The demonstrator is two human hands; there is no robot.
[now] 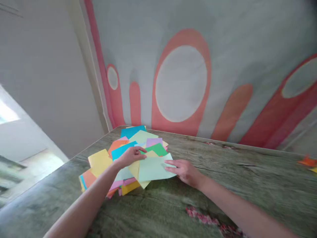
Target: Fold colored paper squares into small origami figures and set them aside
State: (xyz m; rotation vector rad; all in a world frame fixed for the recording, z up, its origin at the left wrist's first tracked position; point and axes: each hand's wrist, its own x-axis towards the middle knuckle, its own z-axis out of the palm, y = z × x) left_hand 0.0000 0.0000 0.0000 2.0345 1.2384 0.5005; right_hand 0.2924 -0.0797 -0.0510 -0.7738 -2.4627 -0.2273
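A pale mint sheet of paper (pixel 155 169) lies over the near right side of a loose heap of coloured paper. My right hand (pixel 187 172) grips its right edge, with fingers on top and the thumb hidden. At the sheet's upper left corner, my left hand (pixel 131 156) has its thumb and fingers pinched together. Beneath and around the hands are a cream sheet (pixel 134 170), a green sheet (pixel 158 149), a blue sheet (pixel 121 151), a yellow sheet (pixel 100 162) and several others, overlapping at odd angles.
The heap rests on a wood-patterned tabletop (pixel 210 158) with pink flower prints. A painted wall (pixel 182 125) stands along its far edge. Small orange paper pieces (pixel 307 161) sit at the far right. The table's left edge drops toward a bright floor (pixel 37 168).
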